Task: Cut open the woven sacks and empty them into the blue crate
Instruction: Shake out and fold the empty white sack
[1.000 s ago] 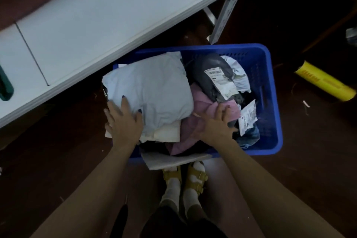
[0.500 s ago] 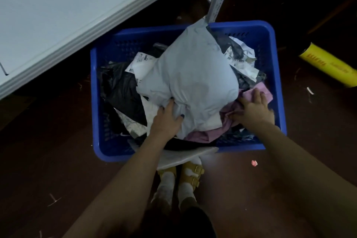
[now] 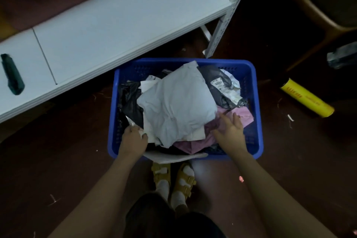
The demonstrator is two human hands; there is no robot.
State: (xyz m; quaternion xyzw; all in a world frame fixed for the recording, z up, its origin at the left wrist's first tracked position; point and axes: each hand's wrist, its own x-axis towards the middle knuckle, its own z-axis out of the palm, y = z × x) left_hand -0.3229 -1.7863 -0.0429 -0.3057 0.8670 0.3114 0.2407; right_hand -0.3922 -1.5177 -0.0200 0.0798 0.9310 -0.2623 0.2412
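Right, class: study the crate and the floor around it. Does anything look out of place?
Yes. A pale flat packet hangs over the near rim of the blue crate, half out. A yellow roll lies on the floor to the right, with small scraps scattered round.

Blue perforated plastic crate (image 3: 115, 114): floor and lower walls buried under the heap. Left hand (image 3: 133, 140) grips crumpled white wrapping (image 3: 142, 133) at the heap's edge; fingertips and most of the wrapping are out of sight. Right hand (image 3: 229, 131) covers part of the pink cloth (image 3: 245, 116).

White printed labels (image 3: 218, 84) on the dark grey plastic bag (image 3: 209, 73): text too small to read. Yellow cardboard roll (image 3: 307, 97): red lettering blurred, far end lost in shadow.

White desk (image 3: 116, 25) cut off at top and left edges. Grey-black object (image 3: 342, 58) cut by right edge, unidentifiable. Flat pale sheet (image 3: 173, 157): far part hidden at the crate's near rim.
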